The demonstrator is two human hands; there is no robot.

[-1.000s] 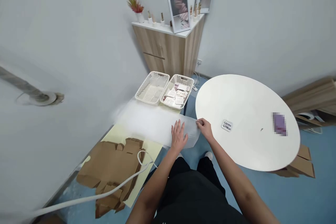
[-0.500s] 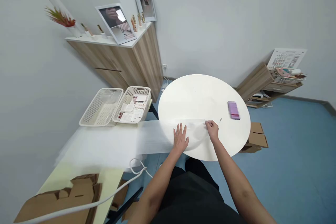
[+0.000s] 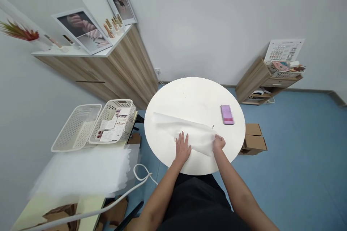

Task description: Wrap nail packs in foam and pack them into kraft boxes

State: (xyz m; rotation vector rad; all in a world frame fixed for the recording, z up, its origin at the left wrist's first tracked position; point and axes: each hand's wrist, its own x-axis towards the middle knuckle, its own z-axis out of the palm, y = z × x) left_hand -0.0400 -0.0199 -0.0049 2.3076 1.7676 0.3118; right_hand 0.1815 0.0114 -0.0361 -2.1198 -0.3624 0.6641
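Sheet (image 3: 200, 138) was on the table (image 3: 193, 92), running from about 10 to 4 o'clock, rucked, not yet flat. Left hand (image 3: 183, 149) at 7 lay palm-down on it, fingers spread, gripping nothing. Right hand (image 3: 218, 143) at 4 was closed, pinching its end.

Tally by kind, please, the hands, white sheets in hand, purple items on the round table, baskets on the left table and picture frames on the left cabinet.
Hands: 2
White sheet: 1
Purple item: 1
White baskets: 2
Picture frames: 2
Total: 8
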